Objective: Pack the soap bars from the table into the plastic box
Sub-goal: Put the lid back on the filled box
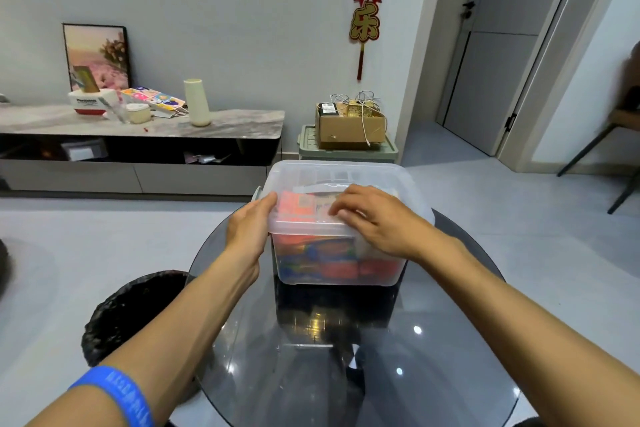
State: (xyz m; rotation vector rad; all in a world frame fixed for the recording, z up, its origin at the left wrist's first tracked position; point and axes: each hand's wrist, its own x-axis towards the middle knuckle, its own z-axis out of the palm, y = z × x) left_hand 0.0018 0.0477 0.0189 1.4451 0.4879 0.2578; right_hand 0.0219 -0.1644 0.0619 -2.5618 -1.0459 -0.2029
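Note:
A clear plastic box [391, 270] stands on the round dark glass table [433, 357]. Its translucent lid [346, 173] lies on top. Through the wall I see several soap bars [329, 263] in orange, red and blue wrappers stacked inside. My left hand [251, 229] grips the lid's near left corner, thumb on top. My right hand [374, 215] lies flat on the lid's near right part, fingers spread and pressing down. No loose soap bars show on the table.
A black woven basket [131, 312] stands on the floor left of the table. Behind the box are a low marble-topped cabinet [138, 128] and a cardboard box on a green crate [349, 149]. A chair [616, 149] stands at the far right.

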